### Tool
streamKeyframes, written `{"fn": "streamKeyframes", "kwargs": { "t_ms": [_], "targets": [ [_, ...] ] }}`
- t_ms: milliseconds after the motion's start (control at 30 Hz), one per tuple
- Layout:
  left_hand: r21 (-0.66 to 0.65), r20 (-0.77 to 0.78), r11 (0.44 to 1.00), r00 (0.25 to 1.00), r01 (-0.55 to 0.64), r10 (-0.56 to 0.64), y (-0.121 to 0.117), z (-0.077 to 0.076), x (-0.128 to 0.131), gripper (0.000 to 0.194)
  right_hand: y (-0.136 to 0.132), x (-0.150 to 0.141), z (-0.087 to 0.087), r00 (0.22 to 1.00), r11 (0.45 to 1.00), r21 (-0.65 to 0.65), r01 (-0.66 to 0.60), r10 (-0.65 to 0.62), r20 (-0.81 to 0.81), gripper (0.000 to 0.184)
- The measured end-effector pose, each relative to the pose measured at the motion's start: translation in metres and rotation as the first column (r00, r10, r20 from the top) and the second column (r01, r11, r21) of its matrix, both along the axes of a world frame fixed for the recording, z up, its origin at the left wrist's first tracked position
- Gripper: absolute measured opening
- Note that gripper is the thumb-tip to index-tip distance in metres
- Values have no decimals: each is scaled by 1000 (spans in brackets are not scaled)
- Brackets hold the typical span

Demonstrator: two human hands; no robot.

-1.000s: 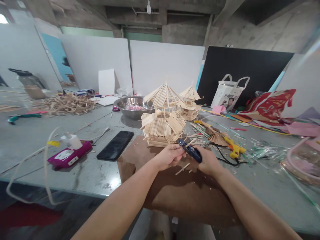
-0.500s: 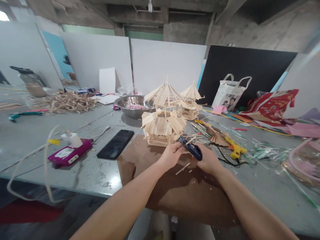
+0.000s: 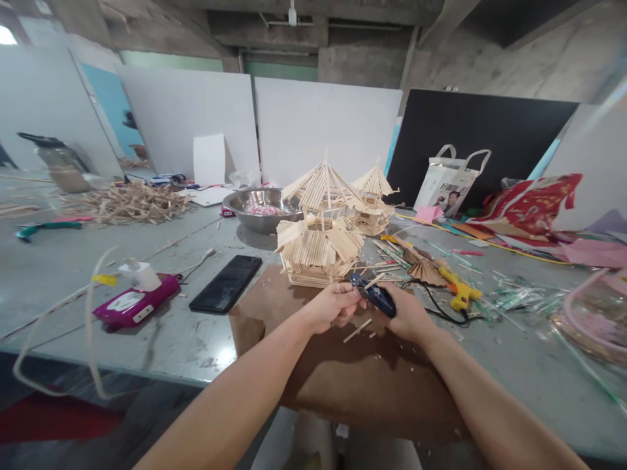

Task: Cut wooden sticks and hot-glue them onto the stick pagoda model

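Our left hand [image 3: 337, 305] is pinched small, with finger and thumb together at the near end of a thin wooden stick [image 3: 375, 280]. The very end is hid by our fingers. Our right hand [image 3: 405, 312] is wrapped around the dark blue pliers [image 3: 379, 299], and their tip is right by our left fingers. The stick lies across the pliers' tip and pokes out to the upper right. We can't tell how tightly the jaws are pressed on it.

Both hands are over a brown sheet [image 3: 372, 391] on the gray table [image 3: 196, 356]. Under the pliers, a loose stick [image 3: 357, 330] lies on the sheet with little bits near it. Just past our hands stands a stick house [image 3: 318, 245] with two pointy roofs, one above the other. A smaller stick house [image 3: 373, 202] stands behind it, to the right.

To the left of the sheet we see a black phone [image 3: 225, 284], then a purple power strip [image 3: 137, 303]. A shiny metal bowl [image 3: 264, 220] sits behind the phone. On the right lies a yellow glue gun [image 3: 459, 292].
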State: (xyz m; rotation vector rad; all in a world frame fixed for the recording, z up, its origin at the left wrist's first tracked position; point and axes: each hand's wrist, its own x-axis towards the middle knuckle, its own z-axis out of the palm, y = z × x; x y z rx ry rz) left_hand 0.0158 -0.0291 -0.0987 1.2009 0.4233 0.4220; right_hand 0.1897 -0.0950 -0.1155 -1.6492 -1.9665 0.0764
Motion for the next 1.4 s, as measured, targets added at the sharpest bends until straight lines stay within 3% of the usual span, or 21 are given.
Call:
{"fn": "streamKeyframes", "kwargs": {
  "t_ms": [167, 300, 367, 500, 533, 600, 700, 867, 1033, 1167, 1400],
  "targets": [
    [74, 10, 996, 999, -42, 42, 1, 0, 0, 30, -2, -2, 2, 999, 999, -15, 29, -29, 22, 36],
    [310, 16, 931, 980, -193, 197, -1, -1, 5, 31, -3, -5, 3, 996, 995, -39, 88, -86, 36, 34],
    [484, 51, 830, 955, -278, 291, -2, -1, 8, 29, -2, -6, 4, 991, 991, -53, 126, -123, 51, 37],
    [750, 89, 545, 874, -375, 478, -4, -6, 10, 23, 0, -7, 4, 985, 985, -58, 165, -162, 65, 41],
    [782, 78, 499, 853, -373, 516, -4, -7, 10, 23, 0, -7, 4, 985, 985, -52, 165, -162, 60, 41],
    [807, 56, 464, 830, -364, 554, -3, -8, 9, 24, 2, -6, 3, 986, 986, -40, 161, -159, 49, 42],
    [761, 79, 532, 867, -371, 492, -4, -6, 10, 25, 3, -3, 1, 990, 990, -23, 142, -142, 27, 43],
    [510, 86, 800, 944, -317, 319, -6, 0, 10, 32, 3, 0, -2, 996, 996, 7, 84, -84, -28, 46],
    [201, 36, 966, 987, -163, 159, -3, -1, 6, 34, 2, 0, -3, 998, 1000, 1, 31, -31, -57, 47],
    [41, 10, 999, 1000, -25, 24, 0, 1, 0, 30, 1, -1, -1, 999, 1000, -6, 11, -12, -39, 44],
    [11, 44, 998, 997, 58, -59, 2, 1, -3, 29, -4, -4, 3, 1000, 1000, 4, -16, 16, -1, 39]
  ]
}}
